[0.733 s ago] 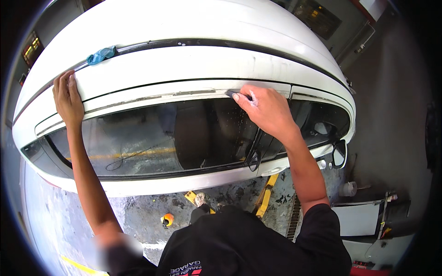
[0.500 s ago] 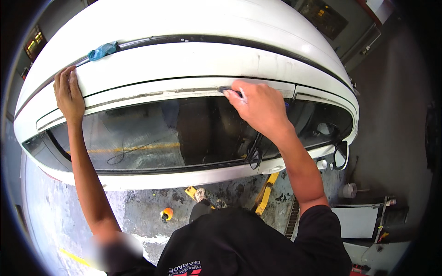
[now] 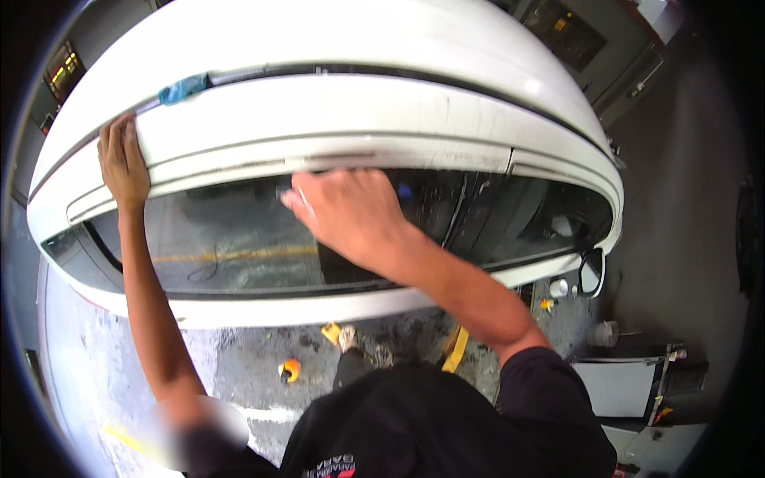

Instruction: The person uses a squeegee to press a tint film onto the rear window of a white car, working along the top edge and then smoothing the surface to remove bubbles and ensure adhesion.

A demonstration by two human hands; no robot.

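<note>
Wet concrete below; both hands, left (image 3: 123,159) and right (image 3: 347,211), press flat, holding nothing, on the white car's window trim (image 3: 239,163).

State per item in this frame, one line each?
Left hand: flat on the white car roof, holding nothing.
Right hand: blurred, at the top edge of the side window.
Side window: shut, wet.
Blue cloth: lying on the roof.
Side mirror: folded out.

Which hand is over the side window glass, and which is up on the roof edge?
The right hand is at the top edge of the window glass. The left hand rests flat on the white roof edge.
</note>
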